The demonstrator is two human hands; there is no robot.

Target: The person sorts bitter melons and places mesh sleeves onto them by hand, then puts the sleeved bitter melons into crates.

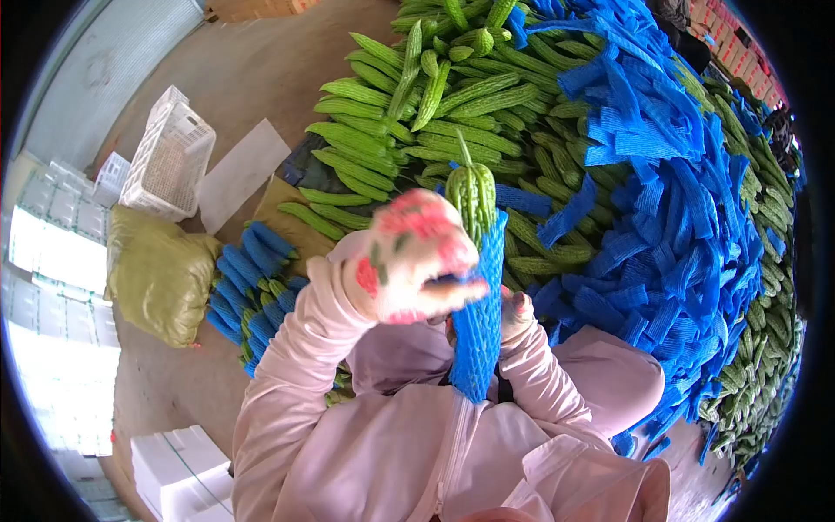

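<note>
A green bitter melon [470,196] stands upright in front of my chest, stem end up. A blue mesh sleeve [477,344] covers most of it, leaving the ribbed top bare. My left hand [413,257], in a white glove with a red and green flower print, curls against the sleeve's upper left side. Motion blurs it a little, and its thumb lies across the mesh. On the other side, my right hand [517,315] grips the sleeved bitter melon lower down. Most of its fingers are hidden behind the sleeve.
Bare bitter melons [365,130] are heaped ahead, with a large pile of blue mesh sleeves [661,235] to the right. Sleeved bitter melons [248,278] lie at left beside a yellow-green sack [161,270]. Further out are a white crate [170,161] and white boxes [178,470].
</note>
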